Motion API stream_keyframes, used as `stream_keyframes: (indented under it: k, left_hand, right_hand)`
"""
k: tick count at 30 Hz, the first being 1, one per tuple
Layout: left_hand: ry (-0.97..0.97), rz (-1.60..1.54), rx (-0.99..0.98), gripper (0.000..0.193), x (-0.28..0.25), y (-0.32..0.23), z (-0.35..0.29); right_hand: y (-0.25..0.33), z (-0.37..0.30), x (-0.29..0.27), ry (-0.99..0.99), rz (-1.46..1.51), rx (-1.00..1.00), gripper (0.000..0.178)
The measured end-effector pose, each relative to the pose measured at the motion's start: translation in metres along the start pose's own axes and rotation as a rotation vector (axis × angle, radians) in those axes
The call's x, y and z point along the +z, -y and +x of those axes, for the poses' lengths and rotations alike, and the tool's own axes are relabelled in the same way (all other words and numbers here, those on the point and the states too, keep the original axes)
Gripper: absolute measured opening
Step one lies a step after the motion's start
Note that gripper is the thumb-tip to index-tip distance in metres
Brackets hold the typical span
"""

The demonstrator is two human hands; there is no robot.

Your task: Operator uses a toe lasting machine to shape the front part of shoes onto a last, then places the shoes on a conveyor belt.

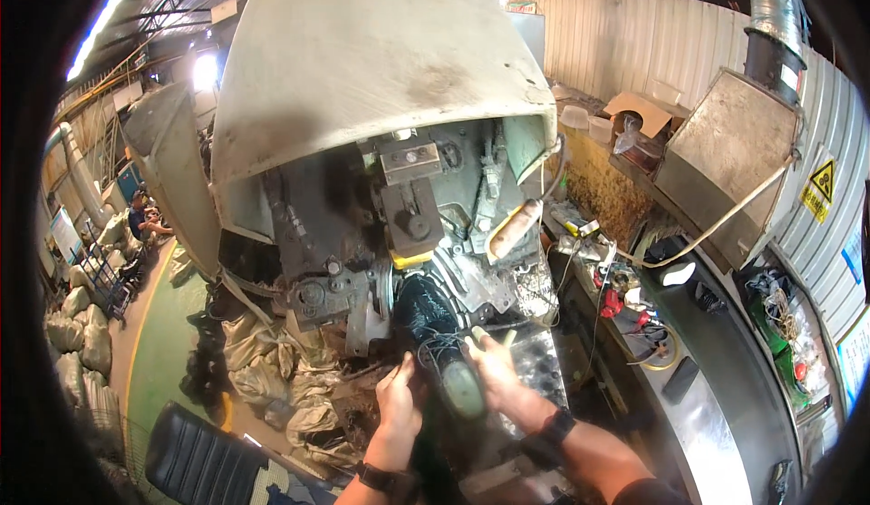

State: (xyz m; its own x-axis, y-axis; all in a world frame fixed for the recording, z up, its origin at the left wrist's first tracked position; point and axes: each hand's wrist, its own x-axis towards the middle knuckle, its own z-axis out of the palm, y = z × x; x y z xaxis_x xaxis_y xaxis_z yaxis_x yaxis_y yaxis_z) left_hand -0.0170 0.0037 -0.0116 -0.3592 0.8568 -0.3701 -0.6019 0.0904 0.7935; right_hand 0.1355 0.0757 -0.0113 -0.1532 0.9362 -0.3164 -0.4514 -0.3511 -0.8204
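Observation:
A black shoe upper (422,309) with loose laces sits on a shoe last (463,389) whose pale green end faces me. Its far end lies in the jaws of a lasting machine (412,220). My right hand (494,371) is closed on the right side of the shoe, by the laces. Pale coverings show on some of its fingertips. My left hand (397,404) is at the shoe's left side with fingers stretched out. Whether it touches the shoe I cannot tell. Dark bands circle both wrists.
A large pale hood (381,52) overhangs the machine. On the right stands a bench (689,423) with red tools and cables, beside a dark conveyor belt (725,333). Cloth sacks (263,360) and a black chair (204,455) are at the left. Another person (145,217) sits far off.

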Motion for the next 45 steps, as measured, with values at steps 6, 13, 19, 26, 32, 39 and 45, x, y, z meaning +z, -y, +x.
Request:
stream_keyframes:
  k: [6, 13, 19, 26, 32, 39, 45]
  left_hand:
    - [-0.010, -0.080, -0.025, 0.018, -0.009, 0.009, 0.038]
    - [-0.282, -0.360, 0.170, 0.026, 0.031, 0.045, 0.040]
    - [-0.264, -0.359, 0.324, 0.032, 0.035, 0.079, 0.061]
    - [-0.252, -0.366, 0.355, 0.027, 0.021, 0.093, 0.067]
    - [-0.311, -0.320, 0.330, 0.029, 0.019, 0.094, 0.065]
    - [-0.308, -0.195, 0.320, 0.027, 0.017, 0.084, 0.052]
    - [0.534, 1.057, 1.269, 0.030, 0.028, 0.014, -0.021]
  right_hand:
    - [0.022, 0.000, 0.026, -0.065, -0.021, 0.135, 0.062]
    - [-0.025, 0.046, -0.013, 0.068, -0.057, -0.051, 0.065]
    - [-0.037, 0.057, -0.027, 0.005, -0.399, -0.220, 0.072]
    - [-0.030, 0.041, -0.011, -0.058, -0.421, -0.240, 0.056]
    - [-0.023, 0.035, -0.016, -0.043, -0.468, -0.165, 0.047]
    - [-0.016, 0.023, -0.009, -0.031, -0.494, -0.198, 0.063]
    - [0.002, 0.036, -0.062, 0.197, -0.291, 0.128, 0.077]
